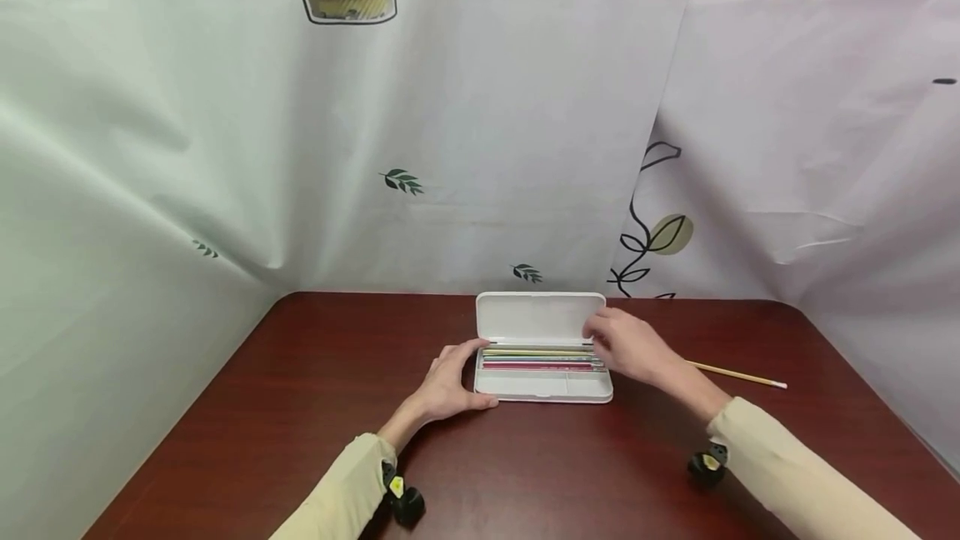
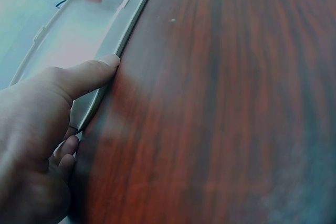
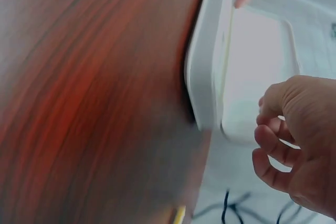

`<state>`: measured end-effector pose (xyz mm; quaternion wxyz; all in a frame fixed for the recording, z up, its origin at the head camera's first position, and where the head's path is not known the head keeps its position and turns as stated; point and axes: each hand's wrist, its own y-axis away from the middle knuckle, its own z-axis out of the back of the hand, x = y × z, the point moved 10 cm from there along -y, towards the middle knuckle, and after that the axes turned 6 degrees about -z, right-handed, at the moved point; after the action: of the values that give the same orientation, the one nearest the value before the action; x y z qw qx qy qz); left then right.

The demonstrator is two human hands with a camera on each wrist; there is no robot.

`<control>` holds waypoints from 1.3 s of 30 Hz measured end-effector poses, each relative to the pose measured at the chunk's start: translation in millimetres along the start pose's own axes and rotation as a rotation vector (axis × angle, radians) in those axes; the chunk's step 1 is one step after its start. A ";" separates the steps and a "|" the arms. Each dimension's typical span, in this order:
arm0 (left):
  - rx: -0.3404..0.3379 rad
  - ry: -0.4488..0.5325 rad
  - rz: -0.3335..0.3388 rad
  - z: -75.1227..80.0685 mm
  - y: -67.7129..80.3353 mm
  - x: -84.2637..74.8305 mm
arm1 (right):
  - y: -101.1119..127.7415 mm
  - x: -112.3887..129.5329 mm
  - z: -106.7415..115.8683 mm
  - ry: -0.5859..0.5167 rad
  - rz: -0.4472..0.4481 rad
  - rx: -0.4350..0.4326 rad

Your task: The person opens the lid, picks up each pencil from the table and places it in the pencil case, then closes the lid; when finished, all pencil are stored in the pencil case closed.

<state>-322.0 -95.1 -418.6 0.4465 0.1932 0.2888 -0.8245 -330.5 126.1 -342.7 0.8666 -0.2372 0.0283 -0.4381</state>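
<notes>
A white pencil case (image 1: 517, 386) lies on the table with its lid (image 1: 536, 315) raised. Several coloured pencils (image 1: 536, 365) lie side by side in its back part; two front compartments show bare bottoms. My left hand (image 1: 442, 386) grips the case's left end, the thumb on the front edge and the fingers toward the back corner. Over the right end hovers my right hand (image 1: 630, 344), near the lid. In the right wrist view its fingers (image 3: 275, 145) are loosely curled, and I see nothing between them.
To the right of the case, a yellow pencil (image 1: 738, 374) with a white end lies on the dark red wooden table (image 1: 337, 373), partly hidden behind the right forearm. A printed pale curtain (image 1: 480, 107) hangs behind the table and along its sides.
</notes>
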 end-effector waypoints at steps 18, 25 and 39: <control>0.010 0.005 0.004 0.5 -2.7 0.3 | 105.0 -109.0 60.3 0.007 -0.127 -0.076; 0.004 0.000 -0.005 -1.0 -2.7 1.0 | 128.5 -130.1 63.0 0.037 -0.168 -0.051; 0.010 0.012 0.006 -0.5 -1.1 0.4 | 139.8 -146.6 58.1 0.066 -0.195 0.007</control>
<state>-323.0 -94.6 -418.9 0.4464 0.2014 0.2868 -0.8233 -301.3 332.2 -375.5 0.8192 -0.2212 0.0320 -0.5282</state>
